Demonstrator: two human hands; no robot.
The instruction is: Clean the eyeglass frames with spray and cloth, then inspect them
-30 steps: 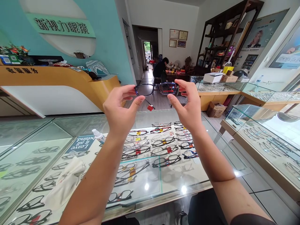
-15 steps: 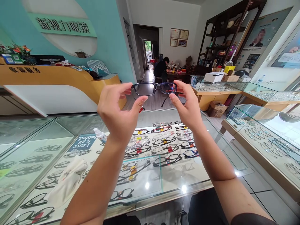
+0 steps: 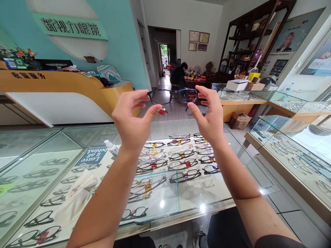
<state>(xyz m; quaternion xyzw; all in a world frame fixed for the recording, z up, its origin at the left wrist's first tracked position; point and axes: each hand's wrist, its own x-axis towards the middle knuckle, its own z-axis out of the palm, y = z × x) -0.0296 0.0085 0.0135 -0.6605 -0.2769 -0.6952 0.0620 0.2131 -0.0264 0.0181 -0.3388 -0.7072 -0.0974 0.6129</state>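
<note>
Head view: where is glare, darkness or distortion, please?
Head view: white light spots glare on the glass counter; the area beyond the right display case looks washed out. The doorway is dark; near the edge, the shelf leans, probably from lens distortion.

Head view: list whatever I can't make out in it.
In the head view:
Red tag on held glasses: wording too small, partly behind left hand
White bottle: base hidden by left forearm
Framed certificates: text too small
Far-right poster: cut off by right edge
</note>
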